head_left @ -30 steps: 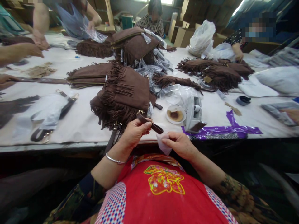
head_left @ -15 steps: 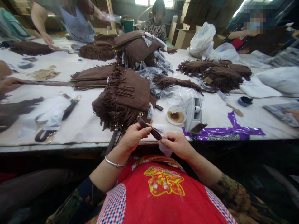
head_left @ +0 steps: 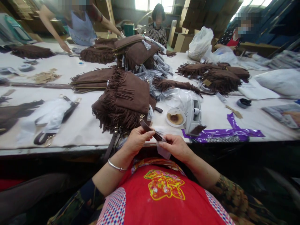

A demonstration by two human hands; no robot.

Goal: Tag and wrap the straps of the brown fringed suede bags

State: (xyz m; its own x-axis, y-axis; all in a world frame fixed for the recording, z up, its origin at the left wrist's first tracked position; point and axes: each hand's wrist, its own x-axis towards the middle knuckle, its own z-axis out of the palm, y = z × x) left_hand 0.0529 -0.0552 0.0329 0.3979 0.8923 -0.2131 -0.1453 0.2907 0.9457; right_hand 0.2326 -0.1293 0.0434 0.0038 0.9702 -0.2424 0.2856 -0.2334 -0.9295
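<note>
At the table's front edge my left hand (head_left: 138,139) pinches a dark brown strap (head_left: 145,125). The strap runs up to a gold clasp on a brown fringed bag (head_left: 134,92), which lies on other fringed bags. Close by on the right, my right hand (head_left: 174,146) is closed on a small piece of whitish wrapping (head_left: 163,152) at the strap's lower end. A second strap (head_left: 112,142) hangs from the bag over the edge, left of my left hand.
Beyond my right hand are a white dish (head_left: 175,117) with a brownish middle, a grey tape dispenser (head_left: 195,117) and purple plastic (head_left: 221,132). At left lies a partly wrapped strap (head_left: 67,107). More fringed bags (head_left: 138,51) are piled behind. Several people are around the table.
Both hands keep hold of the strap and wrapping, with only a slight shift. At the back left, a person's arm has moved toward the bag pile.
</note>
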